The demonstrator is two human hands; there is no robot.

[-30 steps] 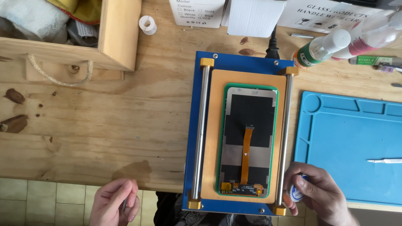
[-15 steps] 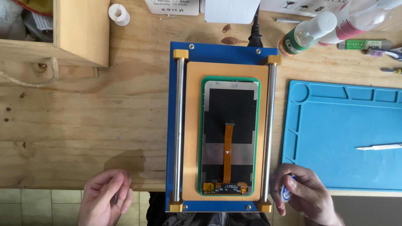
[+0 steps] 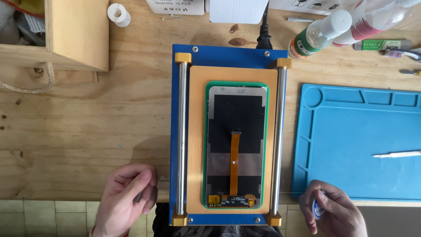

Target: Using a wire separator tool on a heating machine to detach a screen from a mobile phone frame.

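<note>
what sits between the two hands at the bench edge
In the head view, the blue fixture lies between the left hand and right hand. Its near end holds the bottom of the phone screen and two rails.

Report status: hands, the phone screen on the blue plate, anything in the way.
Left hand curled at the bench edge, grip unclear. Right hand closed on a small white spool. Phone screen flat on the blue plate, untouched. Nothing over it.

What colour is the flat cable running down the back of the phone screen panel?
Orange, seen clearly in the head view: the flat cable on the phone screen panel.
</note>
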